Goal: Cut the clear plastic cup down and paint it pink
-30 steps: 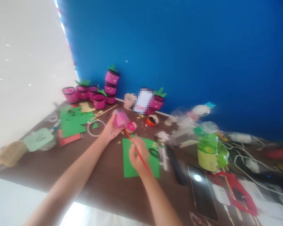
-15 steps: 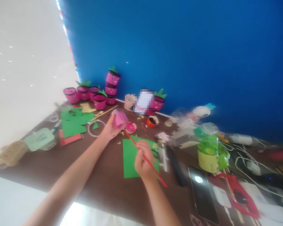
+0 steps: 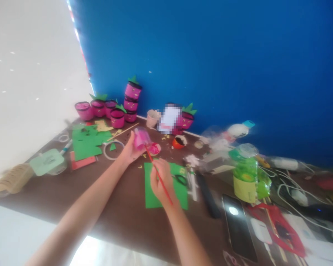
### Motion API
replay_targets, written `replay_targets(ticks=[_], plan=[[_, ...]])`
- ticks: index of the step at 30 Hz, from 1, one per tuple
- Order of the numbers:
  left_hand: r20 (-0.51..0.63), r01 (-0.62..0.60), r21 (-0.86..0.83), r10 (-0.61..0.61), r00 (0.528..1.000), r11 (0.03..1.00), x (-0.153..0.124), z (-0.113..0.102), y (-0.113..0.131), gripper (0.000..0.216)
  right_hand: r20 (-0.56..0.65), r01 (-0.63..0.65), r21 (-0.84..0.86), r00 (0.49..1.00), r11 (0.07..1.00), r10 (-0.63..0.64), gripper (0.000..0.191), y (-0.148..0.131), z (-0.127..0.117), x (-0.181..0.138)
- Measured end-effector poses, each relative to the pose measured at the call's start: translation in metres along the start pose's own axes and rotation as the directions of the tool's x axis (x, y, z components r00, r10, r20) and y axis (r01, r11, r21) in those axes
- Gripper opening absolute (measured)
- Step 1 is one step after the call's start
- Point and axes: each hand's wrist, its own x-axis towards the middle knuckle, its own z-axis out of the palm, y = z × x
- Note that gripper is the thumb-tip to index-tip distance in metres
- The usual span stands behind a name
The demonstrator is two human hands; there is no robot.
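My left hand (image 3: 131, 149) is wrapped round a clear plastic cup (image 3: 141, 138) coated partly in pink paint, tilted above the table. In my right hand (image 3: 162, 179) is a thin red paintbrush (image 3: 160, 177), its tip end at the cup's lower right side. Whether the bristles touch the cup is too blurred to tell. Just behind the brush tip sits a small container of pink paint (image 3: 154, 149). Under my right hand lies a green sheet (image 3: 152, 195), with dark-handled scissors (image 3: 180, 179) on its right part.
Several pink pots with faces (image 3: 117, 118) stand against the blue wall. Left are cut green paper (image 3: 86, 144) and a tape roll (image 3: 113, 150). An orange cup (image 3: 179, 142) stands behind the green sheet. Right lie a phone (image 3: 238, 229), a green-yellow container (image 3: 244, 184) and white cables (image 3: 287, 184).
My right hand has moved up and left, and the paintbrush now stands steeper. The cup has turned slightly in my left hand, which stays in about the same place.
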Motion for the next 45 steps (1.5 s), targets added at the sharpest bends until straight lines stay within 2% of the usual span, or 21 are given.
replay_targets(ticks=[5, 10, 14, 19, 23, 26, 31, 36, 40, 45], plan=[[-0.001, -0.008, 0.033, 0.008, 1.000, 0.999, -0.0005, -0.0001, -0.0009, 0.060, -0.069, 0.030, 0.050, 0.997, 0.998, -0.026, 0.024, -0.0002, -0.0002, -0.0017], [0.023, -0.009, 0.049, 0.008, 1.000, 0.999, -0.0029, 0.0026, -0.0010, 0.056, 0.014, 0.027, 0.021, 1.000, 0.999, -0.027, 0.026, -0.0007, 0.0045, -0.0002], [0.014, -0.005, 0.032, 0.005, 1.000, 0.999, -0.0022, 0.0025, -0.0016, 0.055, -0.029, 0.045, 0.033, 0.999, 0.998, -0.044, 0.025, -0.0019, 0.0031, 0.0013], [0.021, 0.015, 0.036, -0.015, 1.000, 0.999, -0.0013, 0.0010, -0.0018, 0.054, 0.017, 0.034, 0.020, 0.999, 0.999, -0.035, 0.025, -0.0023, 0.0032, 0.0015], [0.042, 0.009, 0.028, -0.011, 0.999, 1.000, -0.0010, 0.0000, -0.0013, 0.056, -0.017, 0.056, 0.040, 0.998, 0.998, -0.056, 0.024, -0.0008, 0.0034, 0.0002], [0.048, -0.003, 0.037, 0.001, 0.999, 0.999, -0.0007, -0.0003, -0.0014, 0.057, -0.002, 0.057, -0.002, 0.998, 0.998, -0.057, 0.025, -0.0009, 0.0025, 0.0011], [0.030, -0.014, 0.022, 0.014, 0.999, 1.000, -0.0007, 0.0010, -0.0016, 0.056, 0.004, 0.161, -0.023, 0.987, 0.987, -0.161, 0.025, -0.0032, 0.0000, 0.0030], [0.062, -0.042, 0.034, 0.039, 0.997, 0.999, 0.0001, 0.0008, -0.0009, 0.056, 0.027, 0.155, -0.093, 0.988, 0.984, -0.153, 0.026, -0.0044, 0.0011, 0.0042], [0.049, -0.050, 0.041, 0.048, 0.998, 0.998, 0.0005, 0.0007, -0.0010, 0.055, 0.010, 0.227, -0.083, 0.974, 0.970, -0.227, 0.026, -0.0048, 0.0004, 0.0041], [0.041, -0.065, 0.042, 0.063, 0.997, 0.997, -0.0006, 0.0025, -0.0005, 0.055, 0.031, 0.181, -0.138, 0.983, 0.974, -0.179, 0.026, -0.0048, 0.0010, 0.0045]])
